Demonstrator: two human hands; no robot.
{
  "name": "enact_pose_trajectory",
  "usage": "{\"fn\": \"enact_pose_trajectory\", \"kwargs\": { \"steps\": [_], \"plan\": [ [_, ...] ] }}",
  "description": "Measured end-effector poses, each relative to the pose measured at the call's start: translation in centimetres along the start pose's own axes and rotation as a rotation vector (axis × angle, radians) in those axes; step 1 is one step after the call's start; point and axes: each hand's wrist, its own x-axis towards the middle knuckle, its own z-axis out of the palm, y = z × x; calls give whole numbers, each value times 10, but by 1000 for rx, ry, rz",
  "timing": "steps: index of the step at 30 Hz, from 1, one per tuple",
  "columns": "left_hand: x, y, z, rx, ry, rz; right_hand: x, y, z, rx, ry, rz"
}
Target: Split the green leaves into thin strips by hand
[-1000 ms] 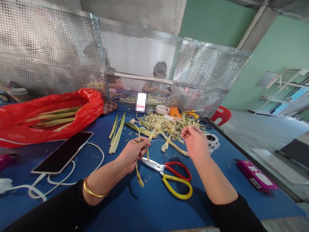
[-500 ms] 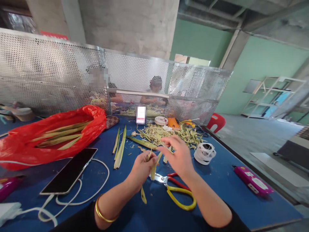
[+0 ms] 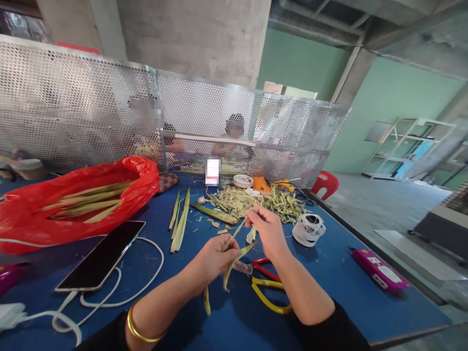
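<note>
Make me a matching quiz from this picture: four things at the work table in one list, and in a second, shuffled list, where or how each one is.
Things:
1. leaf strip
2. scissors
3. phone
4. red bag

Places or states:
A. filled with long green leaves
B. pinched between the left hand and the right hand
C. lying on the blue table, partly under the right forearm
D. dark screen up, beside a white cable

Pairs: 1-B, 2-C, 3-D, 4-A
</note>
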Motion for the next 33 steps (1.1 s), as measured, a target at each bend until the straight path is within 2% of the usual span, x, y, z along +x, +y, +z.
{"fn": "enact_pose_trajectory", "kwargs": {
  "steps": [4,8,15,18,23,29,33],
  "plan": [
    [-5,8,0,-18,-65,-74,2,5,-5,88,-7,56],
    [-8,13,-4,-14,-156,-49,7,9,-9,159,-12,106],
    [-6,12,-13,9,-183,-15,9,12,-11,212,-23,138],
    [-5,12,-10,47,-143,-35,8,9,-10,249,-43,145],
    [-6,14,-5,242,27,63,7,6,-10,230,-95,31],
    [-7,12,-4,268,-39,80,6,11,-8,407,-128,168],
    [-7,12,-4,265,-49,76,5,12,-6,395,-106,183]
  ]
}}
